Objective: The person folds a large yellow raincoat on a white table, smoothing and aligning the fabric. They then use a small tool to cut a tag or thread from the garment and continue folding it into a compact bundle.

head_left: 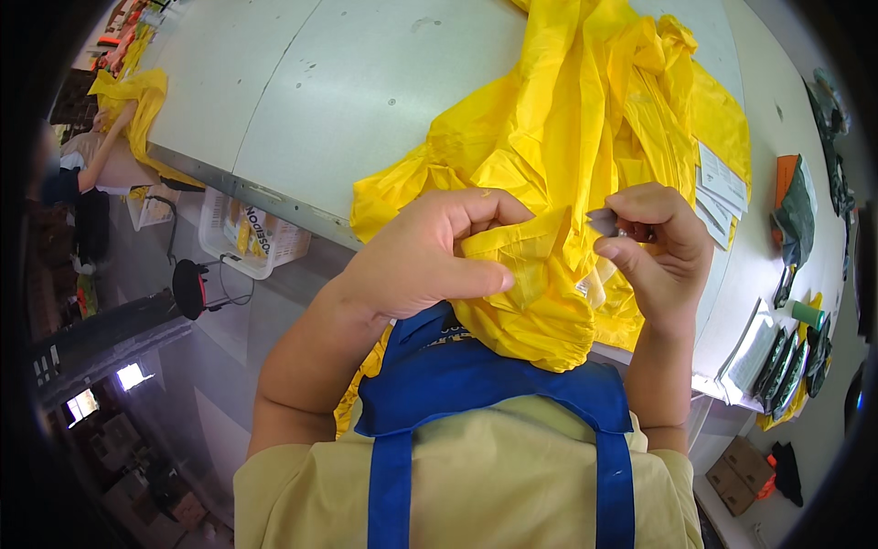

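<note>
A bright yellow garment [558,137] of thin, shiny fabric lies bunched over the front edge of the table and against my blue apron [494,384]. My left hand [430,242] is closed on a folded, seamed edge of it, thumb in front and fingers behind. Just to the right, my right hand [663,247] grips small thread snips [602,221] between thumb and fingers. Only their grey metal tips show, pointing toward the fabric; the rest is hidden in the hand. Below the snips, a small pale label [593,285] shows among the folds.
The pale table [338,101] spreads ahead. White printed papers [721,188] lie right of the garment. Dark packets [782,366] and a green spool [808,315] sit farther right. A white basket [261,265] stands beyond the left edge. Another person [78,178] handles yellow fabric at far left.
</note>
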Demonstrator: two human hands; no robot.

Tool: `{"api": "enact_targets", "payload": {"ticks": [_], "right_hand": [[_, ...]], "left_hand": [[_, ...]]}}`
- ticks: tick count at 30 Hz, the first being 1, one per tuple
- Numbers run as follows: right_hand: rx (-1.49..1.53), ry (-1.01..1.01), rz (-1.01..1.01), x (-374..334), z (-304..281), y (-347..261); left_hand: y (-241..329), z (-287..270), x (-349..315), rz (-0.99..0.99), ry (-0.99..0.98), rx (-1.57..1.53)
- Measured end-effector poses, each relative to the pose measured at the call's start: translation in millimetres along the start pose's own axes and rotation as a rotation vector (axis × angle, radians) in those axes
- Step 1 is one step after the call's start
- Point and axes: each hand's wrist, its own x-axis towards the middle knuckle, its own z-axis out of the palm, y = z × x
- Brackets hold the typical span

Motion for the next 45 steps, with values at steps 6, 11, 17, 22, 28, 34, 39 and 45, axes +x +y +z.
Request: {"api": "enact_targets", "payload": {"ticks": [6, 11, 17, 22, 28, 34, 39, 45], "right_hand": [[-0.385, -0.157, -0.257, 15.2, -9.5, -17.9], [-0.577, -0.28, -0.327, 25.3, -11.5, -27.3], [-0.587, -0.359, -0.324, 29.9, -15.4, -26.9], [-0.517, -0.383, -0.302, 29.8, -11.1, -26.2], [-0.468, -0.387, -0.284, 27.7, -9.7, -24.9], [-0.479, -0.378, -0.31, 24.8, -12.2, -29.2], [-0.488, -0.376, -0.321, 24.5, -14.3, -31.4], [-0.444, -0.393, -0.289, 22.9, -16.2, -29.5]], "left_hand": [[-1.5, 4.1, 0.6, 0.008, 0.031, -0.066], [-7.3, 9.1, 1.3, 0.133, 0.1, 0.102], [-1.9, 11.2, 0.9, 0.048, 0.027, 0.004], [1.6, 10.4, 3.6, 0.02, -0.026, 0.005], [1.2, 12.3, 4.2, 0.023, -0.014, 0.005], [3.5, 14.5, 1.3, 0.043, 0.093, 0.064], [2.4, 16.2, 2.4, 0.083, 0.092, 0.072], [6.1, 18.5, 3.6, 0.074, 0.091, 0.138]]}}
